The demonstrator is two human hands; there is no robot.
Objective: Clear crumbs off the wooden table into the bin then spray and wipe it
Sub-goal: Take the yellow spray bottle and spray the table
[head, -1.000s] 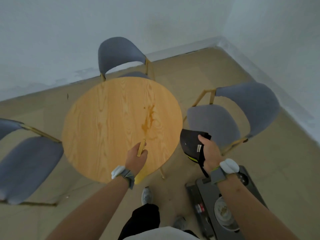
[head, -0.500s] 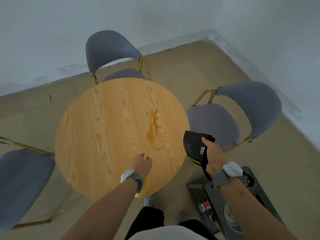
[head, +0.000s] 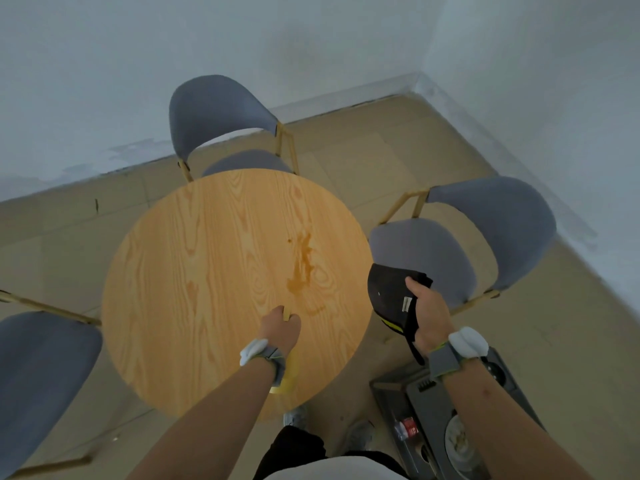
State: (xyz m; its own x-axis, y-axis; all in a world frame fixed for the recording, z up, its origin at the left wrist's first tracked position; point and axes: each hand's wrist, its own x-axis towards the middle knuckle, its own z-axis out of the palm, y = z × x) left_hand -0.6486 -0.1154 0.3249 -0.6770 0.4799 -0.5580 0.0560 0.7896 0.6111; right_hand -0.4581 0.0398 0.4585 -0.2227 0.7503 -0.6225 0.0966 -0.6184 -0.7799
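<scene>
The round wooden table [head: 207, 271] carries a brown smeared stain [head: 303, 268] right of its middle. My left hand [head: 280, 329] rests over the near part of the tabletop, shut on a yellow tool [head: 289, 375]; a thin tip shows above the fist and a wider yellow part below the wrist. My right hand [head: 429, 313] hovers off the table's right edge and grips a black cloth [head: 388, 292] with a white label and a yellow stripe. A grey bin [head: 426, 393] with rubbish inside stands on the floor at the lower right.
Three grey padded chairs ring the table: one at the far side [head: 214, 112], one at the right [head: 491, 223], one at the left [head: 38, 368]. White walls meet in a corner at the back right. My feet stand below the table's near edge.
My left hand has closed further down the yellow tool, so less of its tip shows. The right hand keeps the black cloth beside the table edge. The view has shifted slightly.
</scene>
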